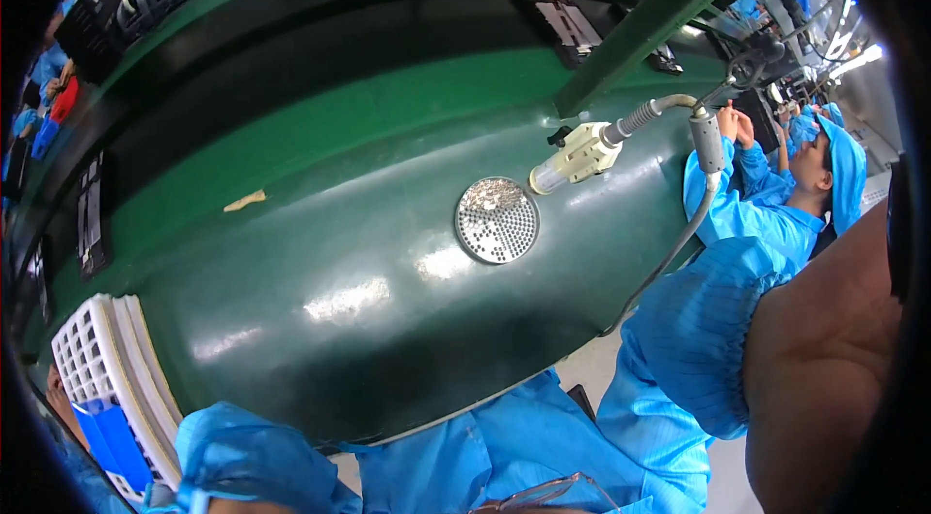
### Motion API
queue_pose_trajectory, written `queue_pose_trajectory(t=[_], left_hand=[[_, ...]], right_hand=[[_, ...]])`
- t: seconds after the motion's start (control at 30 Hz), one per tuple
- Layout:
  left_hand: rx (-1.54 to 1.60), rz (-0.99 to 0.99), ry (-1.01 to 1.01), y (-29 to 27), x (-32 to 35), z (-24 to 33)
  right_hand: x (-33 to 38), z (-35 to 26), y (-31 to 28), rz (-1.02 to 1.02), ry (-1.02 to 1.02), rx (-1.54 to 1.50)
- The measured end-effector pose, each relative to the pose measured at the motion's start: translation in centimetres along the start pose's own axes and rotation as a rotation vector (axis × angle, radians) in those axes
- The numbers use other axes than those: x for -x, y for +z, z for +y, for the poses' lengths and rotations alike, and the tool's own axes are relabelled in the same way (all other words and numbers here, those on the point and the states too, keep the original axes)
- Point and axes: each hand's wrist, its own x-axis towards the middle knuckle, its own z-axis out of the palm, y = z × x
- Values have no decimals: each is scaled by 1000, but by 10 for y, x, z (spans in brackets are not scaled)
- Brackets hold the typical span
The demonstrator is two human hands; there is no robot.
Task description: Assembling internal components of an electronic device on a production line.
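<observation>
My right hand (829, 339) is raised very close to the camera at the right edge. Its wrist and heel show beyond a blue sleeve; the fingers are out of sight, so what they touch is hidden. At the lower left, my left sleeve (257, 456) comes up, with only a strip of skin at the frame's bottom edge. On the green worktop (291, 252) lies a round metal dish (497, 220) covered with small dark round spots or holes. Beside it hangs a cream gun-like tool (582, 157) with a clear nozzle, on a grey hose.
White grid trays (107, 359) are stacked at the left, with a blue piece (114, 441) against them. A tan scrap (244, 201) lies farther back. A green post (650, 24) rises behind the tool. A co-worker in blue (766, 184) sits at the right.
</observation>
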Motion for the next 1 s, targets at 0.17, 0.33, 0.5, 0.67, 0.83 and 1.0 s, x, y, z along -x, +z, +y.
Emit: queue_pose_trajectory(t=[0.17,0.33,0.5,0.67,0.83,1.0], left_hand=[[-106,-18,37,-14,-11,-5],[-269,13,48,0,-14,9],[-306,13,-12,11,-33,-1],[-323,-70,71,4,-35,-11],[-257,-8,62,2,-43,-25],[-172,19,128,10,-45,-27]], right_hand=[[-4,0,-6,-7,-104,28],[-5,-9,-28,34,-223,2],[8,-4,-27,73,-305,-12],[33,5,3,2,-178,-104],[45,15,4,-156,-119,-177],[39,9,17,-192,-187,-154]])
